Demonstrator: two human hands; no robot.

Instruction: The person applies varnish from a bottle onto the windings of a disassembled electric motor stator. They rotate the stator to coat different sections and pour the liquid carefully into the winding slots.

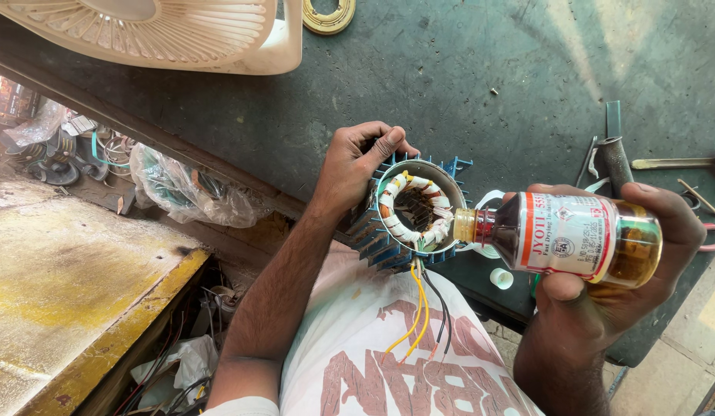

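Observation:
My left hand (357, 166) grips a round motor stator (416, 209) with blue cooling fins, tilted at the edge of the dark worktable (465, 85). Its copper winding is bound in white tape, and yellow, red and black wires (421, 312) hang down from it over my lap. My right hand (612, 285) holds a small brown bottle (565, 237) with a red and white label, tipped on its side. The bottle's open mouth touches the winding at the stator's right rim. A small white cap (501, 278) lies on the table just below the bottle.
A cream fan grille (157, 31) and a brass ring (328, 15) lie at the table's far side. Metal hand tools (615, 158) rest at the right. At left are a worn yellow surface (65, 285), plastic-wrapped parts (184, 189) and clutter below.

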